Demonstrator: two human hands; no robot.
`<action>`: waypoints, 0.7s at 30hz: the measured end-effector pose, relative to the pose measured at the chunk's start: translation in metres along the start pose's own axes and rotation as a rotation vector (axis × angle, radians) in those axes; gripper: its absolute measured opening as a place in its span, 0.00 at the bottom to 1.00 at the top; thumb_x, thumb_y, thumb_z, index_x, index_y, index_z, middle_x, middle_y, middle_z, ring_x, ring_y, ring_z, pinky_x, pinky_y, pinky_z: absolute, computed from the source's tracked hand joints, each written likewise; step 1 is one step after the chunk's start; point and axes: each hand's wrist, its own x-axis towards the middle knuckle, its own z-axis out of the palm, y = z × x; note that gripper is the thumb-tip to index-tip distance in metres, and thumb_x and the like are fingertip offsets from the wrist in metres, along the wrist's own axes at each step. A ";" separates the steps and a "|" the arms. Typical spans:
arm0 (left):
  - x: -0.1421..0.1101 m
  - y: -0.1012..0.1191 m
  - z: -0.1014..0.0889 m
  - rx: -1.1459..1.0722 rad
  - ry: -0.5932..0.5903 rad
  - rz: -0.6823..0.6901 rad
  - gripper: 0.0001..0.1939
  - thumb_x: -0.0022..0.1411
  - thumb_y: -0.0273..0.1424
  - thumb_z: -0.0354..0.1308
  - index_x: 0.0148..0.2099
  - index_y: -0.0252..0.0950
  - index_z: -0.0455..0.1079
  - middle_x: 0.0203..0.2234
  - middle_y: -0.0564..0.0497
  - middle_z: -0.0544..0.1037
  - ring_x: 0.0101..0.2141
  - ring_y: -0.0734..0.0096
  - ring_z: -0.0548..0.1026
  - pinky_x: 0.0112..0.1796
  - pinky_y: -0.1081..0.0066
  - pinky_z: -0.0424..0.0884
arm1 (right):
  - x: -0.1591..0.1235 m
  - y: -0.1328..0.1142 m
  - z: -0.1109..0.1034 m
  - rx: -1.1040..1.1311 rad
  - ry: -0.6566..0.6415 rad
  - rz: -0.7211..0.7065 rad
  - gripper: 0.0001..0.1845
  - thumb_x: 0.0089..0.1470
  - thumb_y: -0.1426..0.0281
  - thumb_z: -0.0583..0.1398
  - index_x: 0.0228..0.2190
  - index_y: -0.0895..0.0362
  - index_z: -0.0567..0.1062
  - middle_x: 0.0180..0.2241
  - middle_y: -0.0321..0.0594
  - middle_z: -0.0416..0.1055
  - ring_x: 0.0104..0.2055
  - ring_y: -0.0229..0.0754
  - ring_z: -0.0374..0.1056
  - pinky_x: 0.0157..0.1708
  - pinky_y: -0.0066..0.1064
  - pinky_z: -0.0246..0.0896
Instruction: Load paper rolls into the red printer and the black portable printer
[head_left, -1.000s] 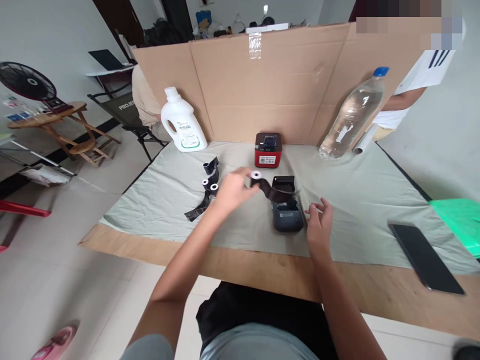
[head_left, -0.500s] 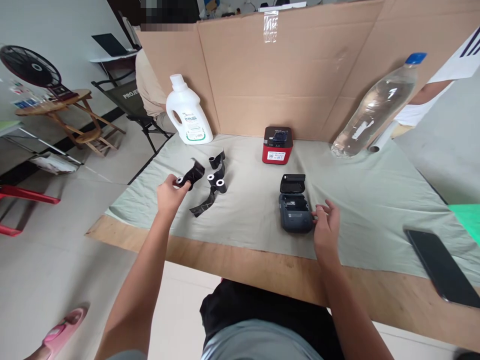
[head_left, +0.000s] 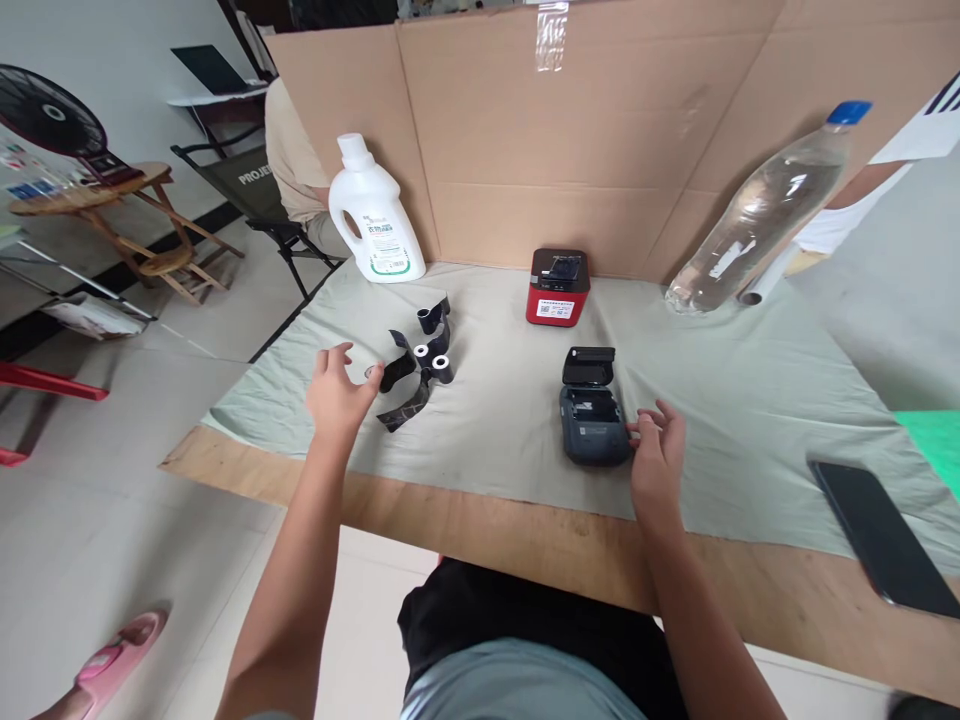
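Note:
My left hand (head_left: 335, 392) hovers open above the cloth, fingers spread, just left of a black paper roll (head_left: 391, 372) lying with several other black rolls (head_left: 433, 358). My right hand (head_left: 657, 458) rests with loosely curled, parted fingers against the right side of a dark blue small printer (head_left: 591, 422), whose lid stands open. It holds nothing. A red and black printer (head_left: 556, 288) sits farther back near the cardboard wall.
A grey-green cloth (head_left: 720, 400) covers the wooden table (head_left: 525, 545). A white detergent bottle (head_left: 374, 216) stands back left, a clear plastic bottle (head_left: 761, 215) leans back right, and a black phone (head_left: 885, 538) lies at the right. A cardboard screen (head_left: 600, 130) closes the back. Another person's arm (head_left: 851, 190) shows behind it.
My left hand carried a black roll from above the blue printer to the pile at the left, set it down and opened. My right hand stayed beside the printer.

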 end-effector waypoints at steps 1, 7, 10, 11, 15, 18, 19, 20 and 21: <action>-0.001 0.009 0.000 -0.009 0.012 0.079 0.26 0.66 0.48 0.56 0.59 0.41 0.67 0.50 0.44 0.77 0.49 0.53 0.76 0.40 0.64 0.70 | 0.000 0.000 0.000 -0.005 0.000 -0.012 0.30 0.60 0.54 0.57 0.58 0.55 0.66 0.50 0.44 0.69 0.42 0.42 0.69 0.42 0.36 0.63; -0.005 0.070 0.023 0.111 -0.240 0.448 0.16 0.65 0.40 0.60 0.52 0.42 0.73 0.46 0.44 0.80 0.48 0.49 0.77 0.50 0.57 0.67 | -0.006 -0.004 -0.001 -0.044 0.012 -0.136 0.25 0.60 0.56 0.57 0.54 0.56 0.70 0.52 0.47 0.70 0.45 0.44 0.69 0.42 0.38 0.64; -0.008 0.081 0.035 0.170 -0.235 0.436 0.13 0.65 0.35 0.58 0.50 0.40 0.73 0.43 0.43 0.81 0.47 0.47 0.78 0.49 0.55 0.66 | -0.009 -0.007 -0.001 -0.067 0.007 -0.241 0.21 0.60 0.57 0.58 0.50 0.56 0.72 0.51 0.47 0.71 0.44 0.44 0.68 0.41 0.37 0.63; -0.009 0.081 0.038 0.171 -0.228 0.429 0.13 0.65 0.35 0.58 0.50 0.40 0.73 0.43 0.43 0.81 0.46 0.48 0.78 0.48 0.56 0.66 | -0.010 -0.008 -0.001 -0.070 0.001 -0.269 0.20 0.61 0.58 0.58 0.49 0.56 0.72 0.51 0.47 0.71 0.44 0.44 0.68 0.41 0.37 0.63; -0.011 0.076 0.039 0.137 -0.216 0.403 0.12 0.65 0.35 0.58 0.50 0.42 0.72 0.44 0.45 0.81 0.46 0.50 0.78 0.48 0.58 0.67 | -0.010 -0.007 0.001 -0.076 -0.014 -0.296 0.18 0.61 0.59 0.57 0.48 0.57 0.72 0.49 0.47 0.71 0.43 0.44 0.68 0.42 0.38 0.64; -0.010 0.075 0.036 0.091 -0.236 0.364 0.12 0.65 0.34 0.58 0.50 0.42 0.72 0.45 0.45 0.81 0.43 0.52 0.79 0.45 0.60 0.70 | -0.009 -0.005 0.001 -0.084 -0.015 -0.306 0.17 0.61 0.60 0.57 0.47 0.56 0.73 0.48 0.47 0.72 0.43 0.44 0.69 0.42 0.39 0.65; -0.011 0.076 0.033 0.057 -0.243 0.350 0.12 0.65 0.34 0.58 0.51 0.42 0.72 0.46 0.45 0.81 0.42 0.53 0.79 0.43 0.61 0.70 | -0.009 -0.005 0.000 -0.090 -0.021 -0.325 0.16 0.62 0.60 0.57 0.46 0.56 0.73 0.47 0.46 0.73 0.43 0.45 0.69 0.42 0.39 0.65; -0.014 0.079 0.030 -0.001 -0.249 0.344 0.12 0.65 0.33 0.58 0.51 0.41 0.73 0.46 0.45 0.80 0.41 0.55 0.79 0.42 0.62 0.71 | -0.009 -0.006 -0.001 -0.100 -0.034 -0.353 0.15 0.62 0.61 0.57 0.45 0.56 0.74 0.45 0.45 0.73 0.43 0.45 0.69 0.42 0.39 0.66; -0.018 0.083 0.026 -0.092 -0.254 0.348 0.12 0.65 0.32 0.59 0.51 0.41 0.73 0.46 0.45 0.80 0.40 0.57 0.79 0.42 0.64 0.72 | -0.009 -0.009 -0.002 -0.115 -0.062 -0.392 0.13 0.62 0.61 0.57 0.44 0.55 0.74 0.44 0.45 0.74 0.43 0.45 0.70 0.42 0.39 0.66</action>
